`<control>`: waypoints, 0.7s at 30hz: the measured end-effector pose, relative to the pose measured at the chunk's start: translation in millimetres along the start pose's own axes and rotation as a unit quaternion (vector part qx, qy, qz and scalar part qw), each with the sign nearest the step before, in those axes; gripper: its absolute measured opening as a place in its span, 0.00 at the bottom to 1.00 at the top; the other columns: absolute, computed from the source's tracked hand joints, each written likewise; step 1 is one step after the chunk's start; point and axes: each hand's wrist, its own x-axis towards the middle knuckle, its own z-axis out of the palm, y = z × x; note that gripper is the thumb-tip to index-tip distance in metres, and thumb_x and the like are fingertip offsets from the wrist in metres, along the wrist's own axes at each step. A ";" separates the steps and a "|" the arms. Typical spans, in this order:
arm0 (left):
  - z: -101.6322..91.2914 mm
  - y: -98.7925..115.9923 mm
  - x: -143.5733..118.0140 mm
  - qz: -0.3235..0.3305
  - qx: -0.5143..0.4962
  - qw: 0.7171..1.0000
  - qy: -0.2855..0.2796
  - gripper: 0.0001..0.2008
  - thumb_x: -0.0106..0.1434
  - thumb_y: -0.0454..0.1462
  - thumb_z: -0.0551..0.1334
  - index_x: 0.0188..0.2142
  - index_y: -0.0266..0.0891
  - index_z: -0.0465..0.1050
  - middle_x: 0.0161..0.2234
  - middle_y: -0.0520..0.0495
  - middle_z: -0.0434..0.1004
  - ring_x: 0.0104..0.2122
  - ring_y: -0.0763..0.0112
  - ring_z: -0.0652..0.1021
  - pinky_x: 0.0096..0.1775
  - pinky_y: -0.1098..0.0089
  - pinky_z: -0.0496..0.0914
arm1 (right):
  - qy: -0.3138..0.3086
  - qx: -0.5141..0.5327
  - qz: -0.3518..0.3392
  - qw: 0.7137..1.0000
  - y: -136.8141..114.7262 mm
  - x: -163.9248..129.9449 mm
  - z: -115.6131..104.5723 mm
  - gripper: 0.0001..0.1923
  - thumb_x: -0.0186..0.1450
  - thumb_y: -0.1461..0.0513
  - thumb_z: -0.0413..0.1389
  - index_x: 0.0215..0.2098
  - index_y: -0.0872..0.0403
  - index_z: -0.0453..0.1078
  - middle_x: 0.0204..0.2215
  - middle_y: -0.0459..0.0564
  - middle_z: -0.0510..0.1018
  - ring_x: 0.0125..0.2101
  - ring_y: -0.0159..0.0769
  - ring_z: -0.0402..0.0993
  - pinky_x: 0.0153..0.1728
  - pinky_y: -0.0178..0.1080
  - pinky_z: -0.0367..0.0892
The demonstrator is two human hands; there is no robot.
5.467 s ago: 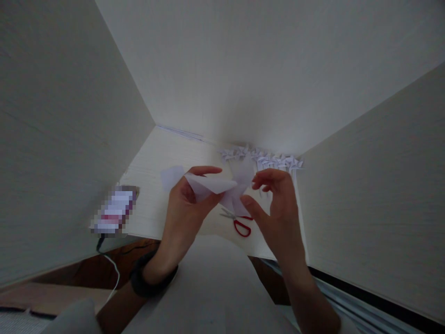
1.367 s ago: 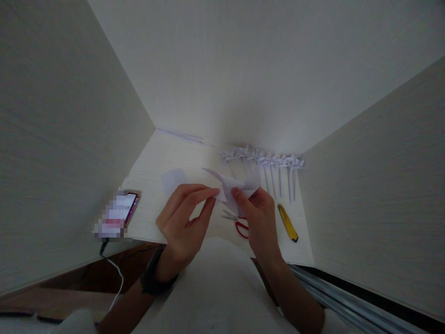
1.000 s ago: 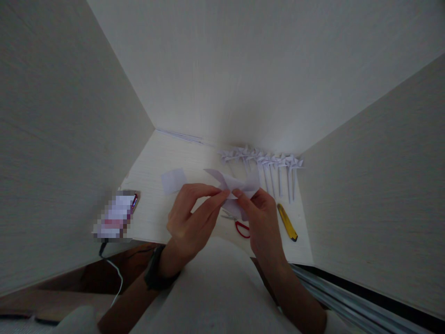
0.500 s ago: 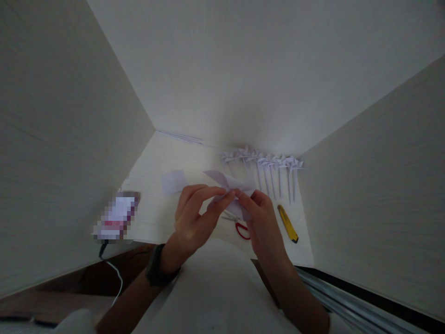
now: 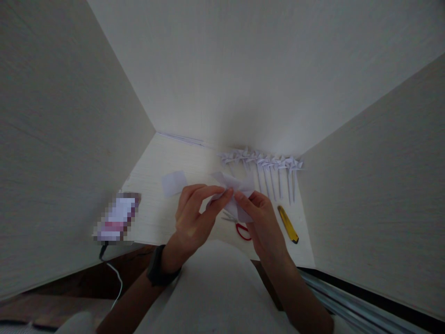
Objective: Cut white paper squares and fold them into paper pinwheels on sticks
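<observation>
- The folded white paper piece [image 5: 233,191] is pinched by the left hand [image 5: 194,218] and the right hand [image 5: 266,222].
- Red-handled scissors [image 5: 239,227] are seen just below that paper.

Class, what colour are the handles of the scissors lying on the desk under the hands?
Red; the scissors show in the head view.

Dark wristband [image 5: 159,273] on left wrist

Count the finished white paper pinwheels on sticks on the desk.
About 7 white paper pinwheels on sticks, in one row along the back wall, from mid-desk to the right corner. Heads overlap and the picture is dim, so the count is approximate.
</observation>
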 end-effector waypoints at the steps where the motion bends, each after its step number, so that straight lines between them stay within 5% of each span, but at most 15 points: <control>1: 0.2 -0.2 0.4 0.002 -0.002 1.000 -0.002 0.11 0.57 0.27 0.67 0.38 0.42 0.78 0.34 0.48 0.78 0.35 0.68 0.74 0.38 0.68 0.70 | 0.002 0.001 0.003 1.000 0.2 -0.2 0.1 0.08 0.52 0.58 0.66 0.29 0.52 0.79 0.27 0.46 0.83 0.28 0.35 0.77 0.35 0.37 0.67; 7: -2.8 1.2 3.7 -0.003 -0.025 0.999 -0.023 0.15 0.57 0.25 0.64 0.40 0.42 0.77 0.36 0.47 0.76 0.36 0.67 0.73 0.39 0.66 0.70 | 0.042 -0.012 -0.009 0.999 3.0 0.8 -0.7 0.06 0.52 0.60 0.66 0.28 0.53 0.79 0.26 0.46 0.83 0.27 0.33 0.76 0.31 0.35 0.67; 10: -6.0 4.8 3.3 -0.106 -0.147 0.983 -0.042 0.17 0.59 0.30 0.58 0.47 0.43 0.74 0.44 0.43 0.72 0.42 0.62 0.72 0.40 0.62 0.70 | 0.062 -0.037 -0.023 0.997 3.5 -0.4 -1.7 0.07 0.53 0.60 0.66 0.29 0.53 0.79 0.27 0.46 0.83 0.27 0.34 0.76 0.32 0.36 0.68; 12: -6.4 7.2 3.8 -0.244 -0.261 0.933 -0.037 0.19 0.59 0.34 0.59 0.51 0.44 0.70 0.49 0.42 0.69 0.46 0.60 0.71 0.41 0.62 0.70 | 0.065 -0.064 -0.030 0.995 2.5 -2.2 -1.5 0.07 0.53 0.59 0.65 0.30 0.53 0.78 0.27 0.46 0.83 0.27 0.34 0.76 0.31 0.36 0.68; 16: -1.9 8.9 7.6 -0.501 -0.397 0.764 -0.086 0.20 0.52 0.37 0.68 0.45 0.42 0.67 0.47 0.44 0.71 0.45 0.64 0.73 0.42 0.66 0.70 | 0.059 -0.101 -0.042 0.992 -0.4 -5.0 -0.1 0.08 0.54 0.59 0.64 0.32 0.54 0.78 0.27 0.47 0.82 0.26 0.34 0.75 0.28 0.35 0.66; 18: 0.9 8.5 8.4 -0.566 -0.429 0.697 -0.095 0.21 0.51 0.37 0.69 0.44 0.41 0.67 0.47 0.44 0.72 0.45 0.63 0.74 0.43 0.65 0.70 | 0.058 -0.108 -0.042 0.992 -0.5 -4.8 -0.2 0.09 0.54 0.59 0.64 0.31 0.54 0.78 0.26 0.47 0.82 0.26 0.34 0.74 0.27 0.35 0.66; 21: 2.9 8.2 7.1 -0.611 -0.454 0.644 -0.079 0.25 0.51 0.37 0.69 0.48 0.42 0.66 0.51 0.44 0.71 0.48 0.62 0.74 0.45 0.65 0.69 | 0.061 -0.120 -0.056 0.989 2.1 -3.6 -1.8 0.09 0.54 0.58 0.64 0.32 0.54 0.78 0.27 0.47 0.82 0.27 0.35 0.74 0.29 0.36 0.67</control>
